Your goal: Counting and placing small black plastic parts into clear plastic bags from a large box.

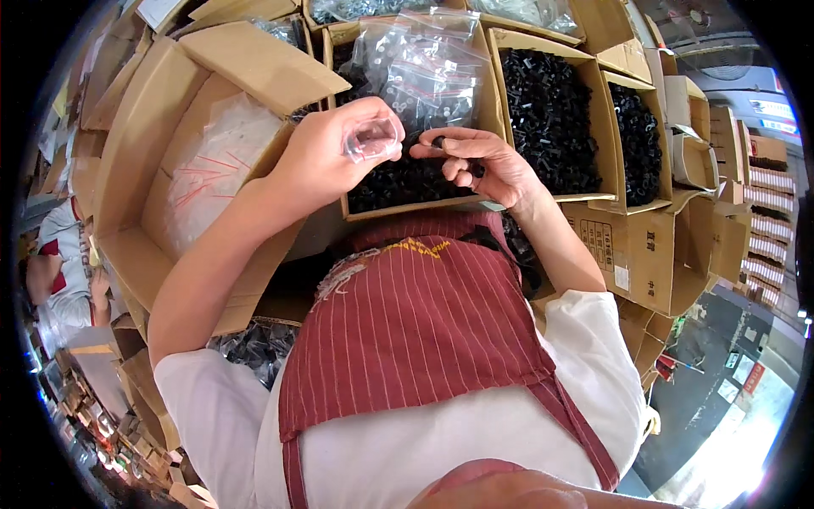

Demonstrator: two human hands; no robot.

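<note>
My left hand point(326, 148) is closed round a small clear plastic bag point(373, 138), its mouth held open toward the right. Close beside it, my right hand point(487, 165) pinches small black plastic parts point(476, 169) between its curled fingers; their exact shape is too small to tell. Both hands are above a cardboard box point(415, 208) of black parts point(386, 191). On the far part of that box lies a pile of clear zip bags point(428, 72) with small pale pieces in them.
To the right stand boxes of black parts point(547, 119) and more black pieces point(636, 140). An open carton point(127, 170) with clear bags edged in red point(208, 174) is at the left. Another person point(68, 263) sits at the far left. Stacked cartons point(767, 220) line the right.
</note>
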